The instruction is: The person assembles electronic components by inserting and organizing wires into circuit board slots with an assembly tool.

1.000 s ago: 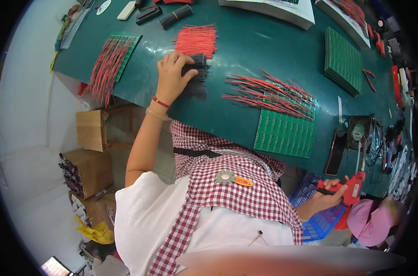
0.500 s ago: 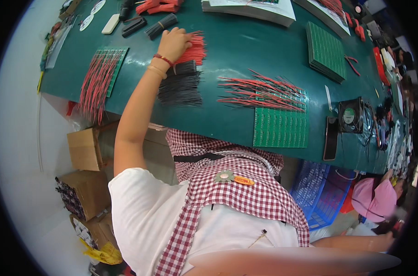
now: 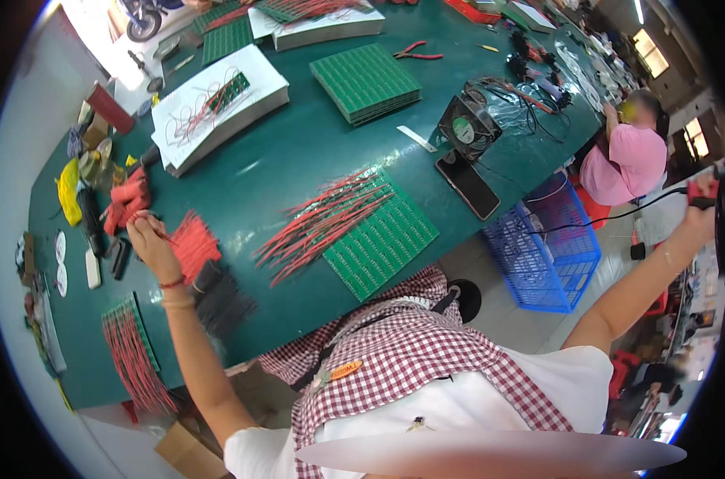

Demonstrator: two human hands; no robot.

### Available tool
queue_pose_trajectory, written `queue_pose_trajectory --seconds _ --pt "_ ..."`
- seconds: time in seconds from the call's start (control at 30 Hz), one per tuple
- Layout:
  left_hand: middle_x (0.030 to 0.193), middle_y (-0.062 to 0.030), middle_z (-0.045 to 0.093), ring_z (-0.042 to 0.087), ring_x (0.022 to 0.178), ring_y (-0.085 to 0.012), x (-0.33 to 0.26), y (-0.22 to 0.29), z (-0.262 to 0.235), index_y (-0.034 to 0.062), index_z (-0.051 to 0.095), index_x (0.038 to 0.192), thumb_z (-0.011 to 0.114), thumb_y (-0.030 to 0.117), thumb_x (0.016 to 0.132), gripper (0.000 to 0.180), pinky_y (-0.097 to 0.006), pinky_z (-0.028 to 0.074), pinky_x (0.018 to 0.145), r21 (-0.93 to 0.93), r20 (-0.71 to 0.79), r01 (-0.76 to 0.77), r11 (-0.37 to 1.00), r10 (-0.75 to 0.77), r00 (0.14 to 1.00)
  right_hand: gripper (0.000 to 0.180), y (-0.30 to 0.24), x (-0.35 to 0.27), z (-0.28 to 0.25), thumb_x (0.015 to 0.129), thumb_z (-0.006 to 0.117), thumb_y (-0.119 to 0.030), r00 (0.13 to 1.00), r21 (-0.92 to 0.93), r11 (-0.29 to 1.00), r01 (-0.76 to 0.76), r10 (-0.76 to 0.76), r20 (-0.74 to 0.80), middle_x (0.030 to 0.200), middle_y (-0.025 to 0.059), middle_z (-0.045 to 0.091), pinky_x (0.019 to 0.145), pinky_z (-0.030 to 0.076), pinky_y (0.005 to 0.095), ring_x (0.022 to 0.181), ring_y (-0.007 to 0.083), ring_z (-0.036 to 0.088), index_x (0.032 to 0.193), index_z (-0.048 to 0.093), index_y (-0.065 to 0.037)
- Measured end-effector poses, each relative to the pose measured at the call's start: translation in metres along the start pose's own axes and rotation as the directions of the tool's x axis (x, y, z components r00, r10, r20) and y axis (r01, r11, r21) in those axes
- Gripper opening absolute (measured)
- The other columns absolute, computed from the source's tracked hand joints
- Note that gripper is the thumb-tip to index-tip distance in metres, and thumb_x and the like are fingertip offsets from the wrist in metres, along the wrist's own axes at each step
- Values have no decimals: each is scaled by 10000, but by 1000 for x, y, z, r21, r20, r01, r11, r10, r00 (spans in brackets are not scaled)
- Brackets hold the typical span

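My left hand [image 3: 148,242] is closed, its bent fingers pinching at the edge of a pile of red wires [image 3: 193,246]; the fingertips are partly hidden. Beside it, closer to me, lies a pile of black wires [image 3: 223,307]. Far out to the right, my raised right hand [image 3: 694,226] is wrapped round a red and black object [image 3: 703,191] with a black cord, its kind unclear at the rim. Between the hands, a green circuit board panel [image 3: 386,235] carries red and black wires [image 3: 318,223] along its far left part. Another wired panel [image 3: 143,335] rests at the left.
Stacked green panels [image 3: 366,84] and red-handled pliers [image 3: 418,53] lie farther back. A fan [image 3: 468,128] and phone [image 3: 468,185] sit near the right table edge, above a blue basket [image 3: 550,263]. A paper stack [image 3: 219,108] stands back left. Another person [image 3: 626,156] sits beyond.
The view has swung toward the right. My right arm now reaches out at the right, its hand round the red and black object. My left hand stays by the red wires.
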State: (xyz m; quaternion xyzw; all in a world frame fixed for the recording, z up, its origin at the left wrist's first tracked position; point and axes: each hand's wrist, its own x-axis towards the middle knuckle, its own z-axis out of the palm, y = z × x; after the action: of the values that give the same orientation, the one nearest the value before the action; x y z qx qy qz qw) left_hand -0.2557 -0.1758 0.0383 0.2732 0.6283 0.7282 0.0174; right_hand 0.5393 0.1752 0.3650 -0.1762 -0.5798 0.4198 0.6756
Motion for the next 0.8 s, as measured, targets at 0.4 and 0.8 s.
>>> queue_pose_trajectory --seconds 0.4,0.8 --pt "751 -9 439 411 665 -78 -85 -38 99 13 477 979 377 164 968 181 -211 371 614 149 190 59 987 -87 978 325 138 -164 118 909 527 -302 888 160 944 -288 326 -326 661 33 448 500 299 233 509 86 362 1024 513 1" --pt "725 6 456 414 646 -67 -93 -17 103 17 524 950 391 150 964 189 -205 364 585 83 161 138 987 -150 976 343 157 -198 146 927 498 -302 879 199 908 -368 409 -245 654 22 434 483 310 226 495 69 365 1102 480 -8"
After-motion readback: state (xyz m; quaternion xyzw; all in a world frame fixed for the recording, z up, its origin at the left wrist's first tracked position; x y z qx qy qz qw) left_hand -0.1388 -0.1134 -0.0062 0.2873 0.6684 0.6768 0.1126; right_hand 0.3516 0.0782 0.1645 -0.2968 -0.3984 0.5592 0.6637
